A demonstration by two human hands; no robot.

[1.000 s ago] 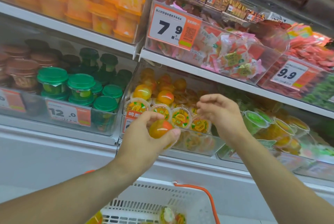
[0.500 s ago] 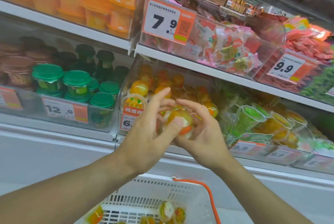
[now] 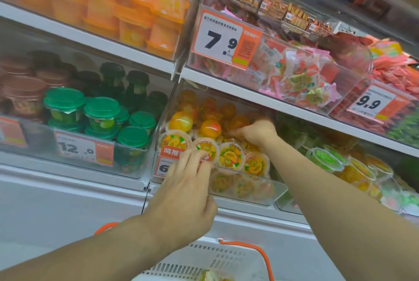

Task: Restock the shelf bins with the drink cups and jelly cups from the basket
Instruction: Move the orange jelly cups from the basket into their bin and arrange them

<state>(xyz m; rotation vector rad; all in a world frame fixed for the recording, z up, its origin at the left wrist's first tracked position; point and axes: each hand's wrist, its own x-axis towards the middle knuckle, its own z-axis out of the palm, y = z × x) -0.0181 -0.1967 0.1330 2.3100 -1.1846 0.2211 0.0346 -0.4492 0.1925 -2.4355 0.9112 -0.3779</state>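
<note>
Green-lidded drink cups point(image 3: 102, 114): clear, stiff plastic tubs with ribbed screw-style green lids, stacked in the clear bin left of centre; likely moderately heavy with liquid, best taken round the lid or body.
Left hand point(image 3: 183, 192): in front of the jelly bin's lower edge, fingers loosely spread and slightly bent, holding nothing I can make out; fingertips lie near the front row of lids.
Clear acrylic jelly bin point(image 3: 249, 192): hard, glossy, see-through walls, with an orange price tag on the front.
Round orange jelly cups point(image 3: 231, 156): small domed clear-plastic cups with flat foil lids printed with fruit, piled in the bin; probably light, smooth and a bit slippery, thin-walled, so a fingertip pinch at the rim suits them.
Right hand point(image 3: 258, 132): reached deep into the same bin, fingers curled down among the cups at the back; blur hides whether it holds one.
White slotted plastic basket point(image 3: 204, 260): rigid, with an orange handle, bottom edge of view; more cups show inside.
</note>
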